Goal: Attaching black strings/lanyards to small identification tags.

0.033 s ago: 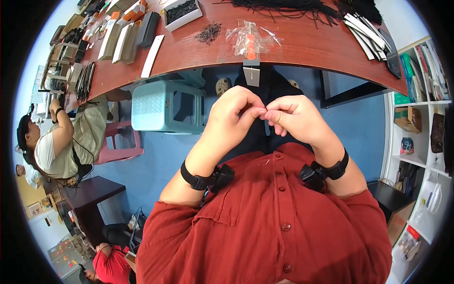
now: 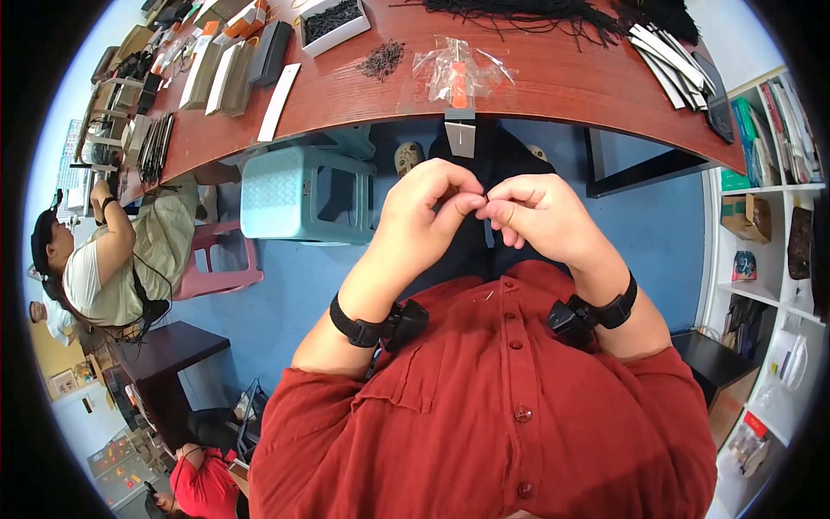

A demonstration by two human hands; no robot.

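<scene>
My left hand and my right hand meet in front of my chest, just short of the table edge. Both are closed in a pinch, thumb against forefinger, with the fingertips touching or nearly so. A tiny dark bit shows between the tips, too small to name. Beyond the hands, a small grey plate-like piece juts from the table edge. Behind it an orange-red strip lies among crumpled clear film. A loose heap of small black pieces lies left of the film.
On the red-brown table are a white box of black pieces, black cords and white strips. A turquoise stool stands left, near a seated person. White shelves line the right.
</scene>
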